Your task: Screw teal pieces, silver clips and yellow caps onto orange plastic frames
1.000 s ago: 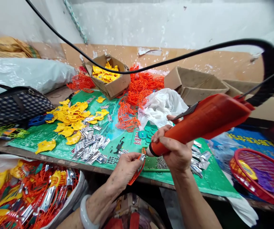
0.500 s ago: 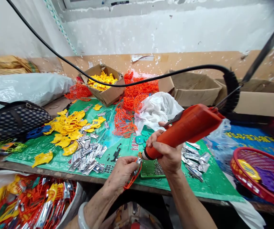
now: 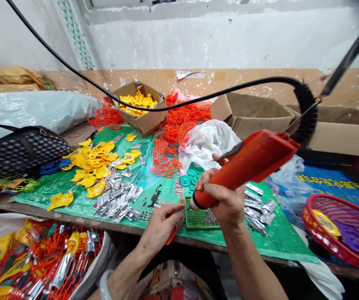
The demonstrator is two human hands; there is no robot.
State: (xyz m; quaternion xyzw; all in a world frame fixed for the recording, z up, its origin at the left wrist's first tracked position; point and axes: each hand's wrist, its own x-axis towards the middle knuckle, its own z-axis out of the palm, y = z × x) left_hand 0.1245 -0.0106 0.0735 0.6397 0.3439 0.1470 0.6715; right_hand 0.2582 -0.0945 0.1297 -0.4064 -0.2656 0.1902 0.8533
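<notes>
My right hand is wrapped round a red-orange electric screwdriver, which slants down to the left. Its pale tip is over a green perforated tray, a little apart from the left hand. Small metal screws lie in the tray's right part. Beside the tray, my left hand pinches a thin orange plastic frame, mostly hidden by the fingers. Silver metal plates and yellow plastic pieces are heaped to the left. More silver plates lie right of the right hand.
A black cable arcs across the view to the screwdriver. Behind are a carton of yellow pieces, orange lattice parts and a white bag. A red basket stands right; a sack of assembled pieces sits lower left.
The screwdriver tip has come away from the orange frame and is now over the tray. The frame has turned in my left hand, and its silver part no longer shows.
</notes>
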